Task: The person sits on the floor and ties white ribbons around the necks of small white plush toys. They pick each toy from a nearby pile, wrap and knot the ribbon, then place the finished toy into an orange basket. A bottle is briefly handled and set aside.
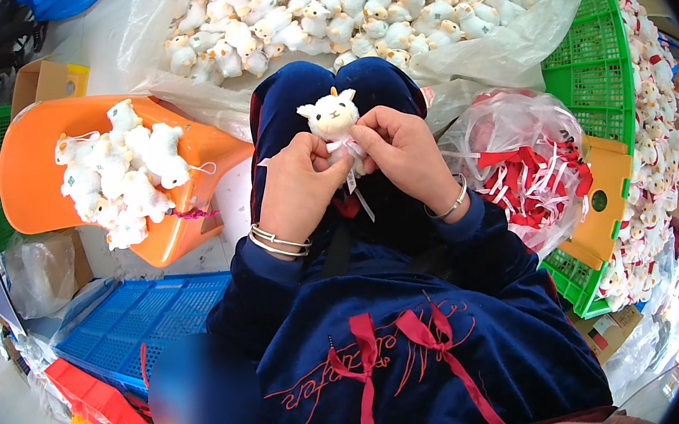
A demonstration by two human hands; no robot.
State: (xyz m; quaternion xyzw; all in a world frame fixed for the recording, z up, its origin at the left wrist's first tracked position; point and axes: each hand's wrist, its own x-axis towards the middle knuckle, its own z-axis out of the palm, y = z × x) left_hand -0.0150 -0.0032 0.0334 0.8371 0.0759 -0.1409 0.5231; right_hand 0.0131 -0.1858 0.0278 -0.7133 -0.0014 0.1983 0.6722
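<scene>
A small white plush lamb [332, 115] faces up above my lap, held upright between both hands. Round its neck is a pale pink ribbon [345, 147], with an end hanging below beside a small white tag. My left hand [300, 181] is closed on the toy's body and the ribbon's left side, thumb in front. With fingers bent in a pinch, my right hand [404, 149] grips at the neck and the ribbon's right side. The fingertips partly cover the ribbon, so the exact grip on it is hidden.
Beyond my knees, many white plush toys [380, 7] lie on clear plastic sheeting. An orange chair [34, 172] at left bears more of them. Red and white ribbons [530, 181] fill a plastic bag at right, beside a green crate [588, 64]. A blue crate [145, 313] stands lower left.
</scene>
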